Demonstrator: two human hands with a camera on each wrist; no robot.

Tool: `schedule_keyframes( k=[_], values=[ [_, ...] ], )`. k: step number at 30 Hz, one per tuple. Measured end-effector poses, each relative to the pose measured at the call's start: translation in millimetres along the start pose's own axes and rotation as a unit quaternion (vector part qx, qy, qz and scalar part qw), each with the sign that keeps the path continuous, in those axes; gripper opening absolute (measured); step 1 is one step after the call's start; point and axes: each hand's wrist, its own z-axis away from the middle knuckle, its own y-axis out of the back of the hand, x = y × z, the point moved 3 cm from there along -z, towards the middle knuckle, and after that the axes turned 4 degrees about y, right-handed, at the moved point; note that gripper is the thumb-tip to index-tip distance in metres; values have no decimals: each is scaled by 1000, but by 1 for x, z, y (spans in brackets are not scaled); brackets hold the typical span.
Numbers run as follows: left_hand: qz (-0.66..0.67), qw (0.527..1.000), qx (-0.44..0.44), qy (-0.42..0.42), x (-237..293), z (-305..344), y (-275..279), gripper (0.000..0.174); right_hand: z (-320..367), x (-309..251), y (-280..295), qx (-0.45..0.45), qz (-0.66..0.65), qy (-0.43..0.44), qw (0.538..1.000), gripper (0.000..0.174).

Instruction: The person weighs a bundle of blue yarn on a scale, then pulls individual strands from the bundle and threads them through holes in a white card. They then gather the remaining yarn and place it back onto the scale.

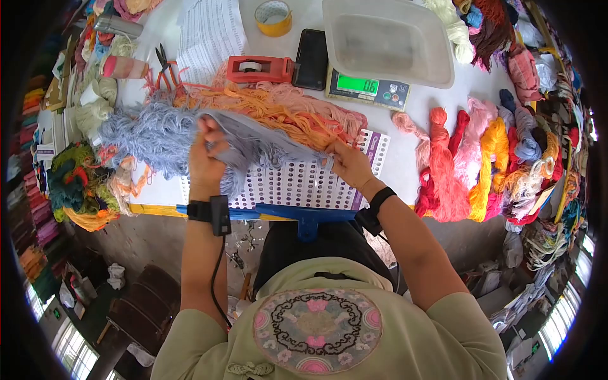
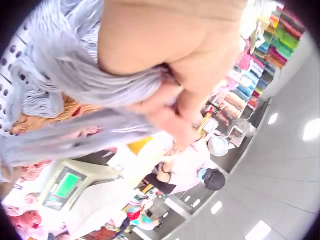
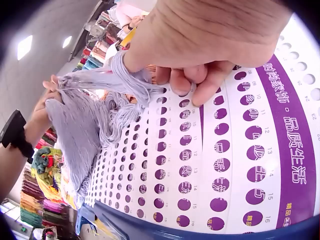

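Observation:
A skein of grey-blue yarn (image 1: 259,140) stretches between both hands above the table. My left hand (image 1: 208,155) grips its left end, with strands running between thumb and fingers; the fingers are blurred in the left wrist view. At the other end, my right hand (image 1: 352,166) pinches the yarn with curled fingers, and a loop (image 3: 127,75) passes round it in the right wrist view. Beneath lie white cards with rows of punched holes (image 1: 297,183), held at the near edge by a blue clip (image 1: 307,221). More loose grey-blue yarn (image 1: 145,130) is heaped at the left.
Orange and pink yarn (image 1: 272,114) lies just behind the skein. Farther back are a red tape dispenser (image 1: 256,69), a black phone (image 1: 311,60), a scale (image 1: 373,90) bearing a plastic tub (image 1: 389,44), and pliers (image 1: 166,68). Coloured hanks (image 1: 443,164) line the right.

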Motion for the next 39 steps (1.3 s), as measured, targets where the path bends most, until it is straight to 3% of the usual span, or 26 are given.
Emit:
schedule_keyframes(
  k=[2, 3, 4, 5, 7, 8, 9, 10, 12, 13, 15, 16, 17, 22, 26, 28, 29, 31, 32, 36, 38, 39],
  values=[
    [-13, 964, 223, -147, 30, -2, 12, 16, -1, 0, -2, -7, -3, -12, 1000, 27],
    [-14, 964, 223, -147, 27, -2, 14, 16, -1, 1, -2, -5, -3, -15, 1000, 29],
    [-170, 925, 271, -202, 22, 4, 10, 17, -1, 2, -2, -3, -3, -17, 1000, 30],
    [-321, 858, 312, -251, 13, 10, 4, 19, -1, 2, -2, -3, -4, -17, 1000, 30],
    [-511, 809, 200, -209, -33, 17, -22, 30, -1, 1, -3, 6, -2, -2, 1000, 29],
    [-583, 778, 164, -164, -62, 18, -26, 19, -1, 0, -4, 5, -3, -1, 1000, 29],
    [-609, 781, 68, -118, -86, 18, -26, 15, 0, -1, -4, 5, 2, -6, 1000, 28],
    [-640, 757, 12, -130, -109, 15, -25, 16, 0, -1, -3, 5, 8, -12, 1000, 27],
    [-646, 763, 20, -32, -139, 13, -31, 17, 1, 0, -3, 9, 0, -11, 1000, 28],
    [-643, 765, 19, -32, -149, 8, -26, 17, 1, 0, -4, 11, -12, -8, 1000, 28],
    [-804, 561, -51, -191, -165, -5, -19, 19, 1, 0, -4, 10, -2, 0, 1000, 27],
    [-799, 585, -51, -134, -165, -4, -28, 22, 1, 0, -5, 11, 4, 8, 1000, 27],
    [-799, 584, -51, -133, -163, -5, -33, 22, 1, -2, -5, 11, 3, 8, 1000, 27],
    [-837, 538, -96, -4, -159, -23, -29, 20, 5, -7, 0, 14, -26, 13, 999, 22],
    [-857, 500, -123, -13, -154, -29, -18, 21, 7, -8, -2, 34, 10, 48, 998, 15],
    [-893, 439, -97, -36, -145, -30, -20, 25, 2, -1, -6, 52, 13, 35, 998, 11],
    [-894, 436, -100, -34, -137, -26, -25, 25, 2, -2, -5, 53, 10, 32, 998, 11],
    [-886, 457, -82, 21, -116, -21, -30, 31, -1, -4, -4, 62, 40, 38, 997, 10],
    [-878, 469, -88, -40, -109, -20, -23, 31, -2, -4, -4, 66, 36, 36, 996, 10],
    [-887, 458, -47, -23, -107, -19, -21, 32, -3, -3, -4, 52, 48, 12, 997, 11],
    [-848, 526, -60, -1, -104, -26, -15, 36, -6, -2, -2, 50, 42, 14, 998, 11],
    [-849, 524, -61, 1, -106, -27, -12, 36, -6, 0, -3, 39, 26, 12, 999, 11]
  ],
)
